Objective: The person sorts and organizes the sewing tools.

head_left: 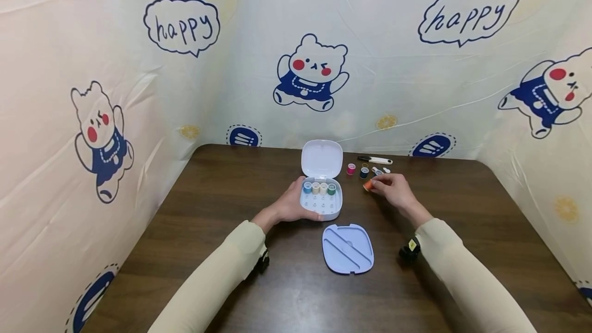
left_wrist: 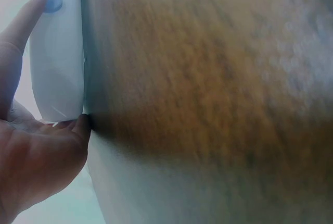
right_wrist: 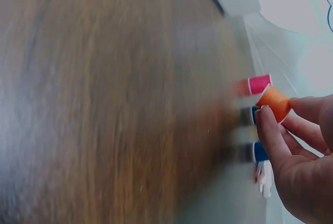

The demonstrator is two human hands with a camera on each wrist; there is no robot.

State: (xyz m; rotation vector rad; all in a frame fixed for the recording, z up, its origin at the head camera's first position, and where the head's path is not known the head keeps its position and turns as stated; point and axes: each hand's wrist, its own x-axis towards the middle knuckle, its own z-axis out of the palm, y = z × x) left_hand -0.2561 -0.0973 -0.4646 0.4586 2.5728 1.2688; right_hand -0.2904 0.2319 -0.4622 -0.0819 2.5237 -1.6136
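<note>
An open white sewing box [head_left: 331, 217] stands on the table with its lid [head_left: 322, 158] raised at the back. My left hand [head_left: 292, 202] grips the box by its left side, the thumb across the front by a round blue button [left_wrist: 53, 4]. Inside, a row of thread spools [head_left: 320, 188], blue, two pale and green, sits at the back over bare pegs. To the right of the box, my right hand [head_left: 394, 189] pinches an orange thread spool [right_wrist: 276, 103] between thumb and fingers, tilted. Beyond it stand a pink spool [head_left: 351, 168] and a dark blue spool [head_left: 364, 172].
A lilac tray insert [head_left: 348, 248] with diagonal ridges lies in front of the box. Behind the spools lies a black-and-white slim tool [head_left: 375, 160], with small items partly hidden by my right hand. A printed curtain [head_left: 379, 76] hangs along the table's back edge.
</note>
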